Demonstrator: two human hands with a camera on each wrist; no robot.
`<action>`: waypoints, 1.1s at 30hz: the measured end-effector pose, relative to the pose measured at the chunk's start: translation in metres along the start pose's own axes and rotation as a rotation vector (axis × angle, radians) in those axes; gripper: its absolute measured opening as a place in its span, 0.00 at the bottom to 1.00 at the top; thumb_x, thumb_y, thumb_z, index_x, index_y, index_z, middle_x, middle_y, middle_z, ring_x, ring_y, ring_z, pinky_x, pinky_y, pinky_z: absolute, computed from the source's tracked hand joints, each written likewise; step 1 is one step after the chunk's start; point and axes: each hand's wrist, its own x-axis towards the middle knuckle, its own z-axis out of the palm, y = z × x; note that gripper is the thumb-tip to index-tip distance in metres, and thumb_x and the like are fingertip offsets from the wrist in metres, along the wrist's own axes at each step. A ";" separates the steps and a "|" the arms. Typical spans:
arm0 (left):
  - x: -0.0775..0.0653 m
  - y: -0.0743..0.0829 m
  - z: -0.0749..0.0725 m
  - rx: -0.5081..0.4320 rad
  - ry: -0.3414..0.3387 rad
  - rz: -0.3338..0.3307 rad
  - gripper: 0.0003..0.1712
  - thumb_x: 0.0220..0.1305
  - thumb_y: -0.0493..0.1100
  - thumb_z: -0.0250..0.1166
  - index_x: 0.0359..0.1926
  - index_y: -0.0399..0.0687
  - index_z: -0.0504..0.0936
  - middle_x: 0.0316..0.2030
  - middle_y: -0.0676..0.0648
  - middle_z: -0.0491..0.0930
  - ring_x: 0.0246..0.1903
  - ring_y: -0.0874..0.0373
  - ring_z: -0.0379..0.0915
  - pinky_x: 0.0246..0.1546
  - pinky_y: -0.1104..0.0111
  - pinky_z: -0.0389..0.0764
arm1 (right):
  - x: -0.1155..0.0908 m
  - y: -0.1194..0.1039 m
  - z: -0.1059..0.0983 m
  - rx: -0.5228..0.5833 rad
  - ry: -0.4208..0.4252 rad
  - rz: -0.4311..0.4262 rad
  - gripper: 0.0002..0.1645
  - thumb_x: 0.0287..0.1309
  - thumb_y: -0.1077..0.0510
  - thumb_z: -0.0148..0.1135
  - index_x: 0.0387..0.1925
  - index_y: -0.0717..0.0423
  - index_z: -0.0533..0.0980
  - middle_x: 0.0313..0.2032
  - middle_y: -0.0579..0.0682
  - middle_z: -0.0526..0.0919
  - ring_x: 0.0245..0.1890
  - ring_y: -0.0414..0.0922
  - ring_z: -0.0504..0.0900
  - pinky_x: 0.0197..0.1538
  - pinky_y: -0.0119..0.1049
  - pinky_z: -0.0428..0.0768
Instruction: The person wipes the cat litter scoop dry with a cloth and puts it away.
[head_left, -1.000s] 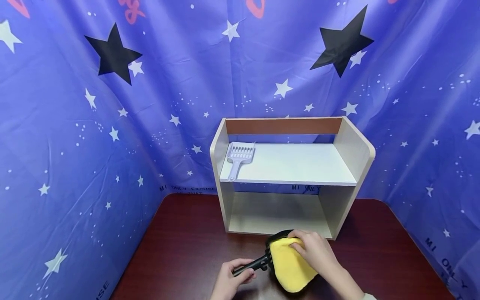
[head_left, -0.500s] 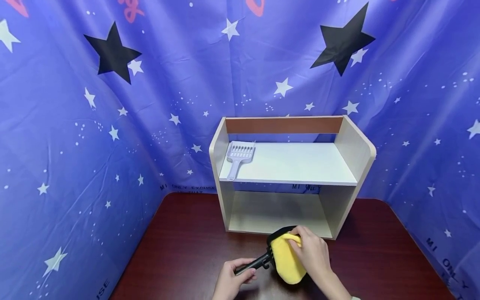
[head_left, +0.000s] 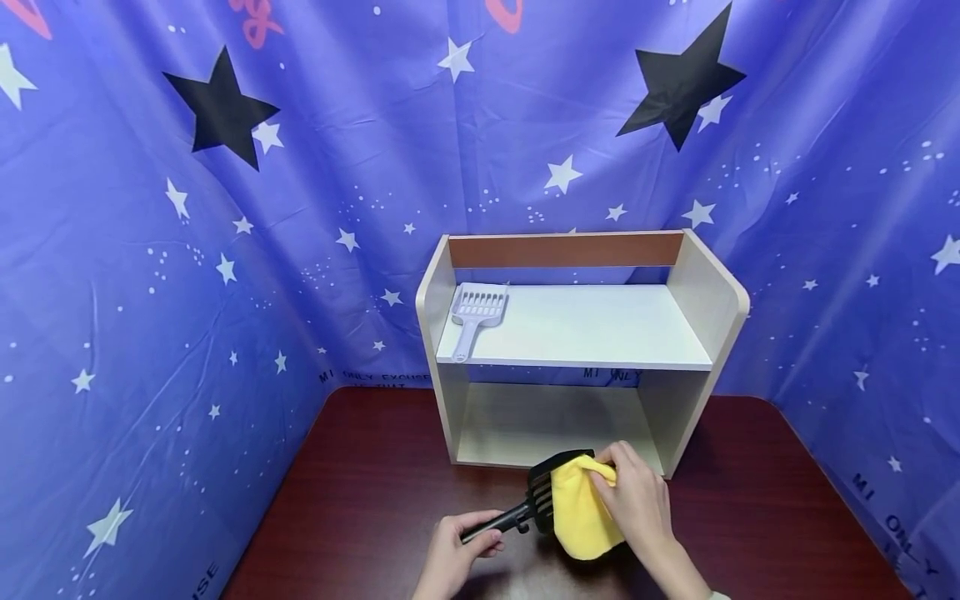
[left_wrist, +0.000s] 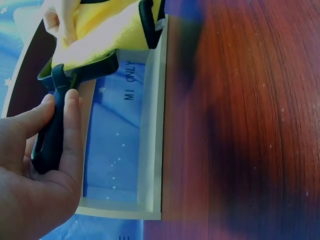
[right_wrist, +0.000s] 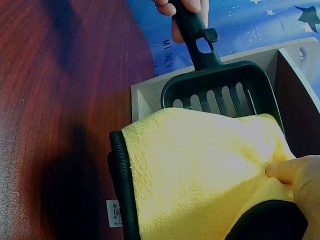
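A black slotted litter scoop (head_left: 542, 492) is held above the table in front of the shelf. My left hand (head_left: 459, 546) grips its handle, thumb on one side and fingers on the other, as the left wrist view also shows. Over the scoop's pan lies a folded yellow cloth (right_wrist: 200, 165) with black edging and a small white tag. My right hand (head_left: 637, 500) pinches that cloth near its upper edge, and its lower part hangs down. In the right wrist view the cloth hides the front of the pan, while the slots nearest the handle show.
A two-tier pale wooden shelf (head_left: 697, 333) stands at the back of the dark red table (head_left: 360, 483). On its upper board, at the left, lies a light grey-purple slotted scoop (head_left: 480, 308). Blue star-patterned curtain (head_left: 360, 167) surrounds the table.
The cloth has shifted across the scoop with my right hand, most recently to the right, baring the slots near the handle. My left hand keeps its grip and has barely moved.
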 end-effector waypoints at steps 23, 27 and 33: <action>0.002 0.008 0.002 0.041 0.098 0.007 0.15 0.58 0.32 0.64 0.47 0.33 0.81 0.34 0.39 0.84 0.31 0.62 0.81 0.35 0.70 0.84 | 0.003 0.002 -0.003 0.249 0.017 -0.318 0.12 0.41 0.60 0.70 0.30 0.50 0.76 0.31 0.37 0.76 0.31 0.35 0.74 0.34 0.30 0.72; 0.001 0.007 0.006 0.012 0.105 -0.001 0.15 0.57 0.31 0.64 0.47 0.31 0.81 0.35 0.39 0.84 0.30 0.63 0.81 0.35 0.69 0.84 | 0.002 -0.003 0.002 0.247 0.056 -0.325 0.12 0.39 0.60 0.69 0.30 0.51 0.76 0.30 0.37 0.76 0.30 0.35 0.75 0.33 0.30 0.73; 0.003 0.007 0.019 0.014 0.108 -0.005 0.14 0.55 0.30 0.65 0.45 0.31 0.82 0.33 0.39 0.84 0.29 0.64 0.80 0.34 0.69 0.84 | 0.001 -0.003 0.003 0.184 0.085 -0.250 0.12 0.38 0.59 0.70 0.28 0.50 0.76 0.27 0.37 0.75 0.27 0.35 0.73 0.29 0.31 0.73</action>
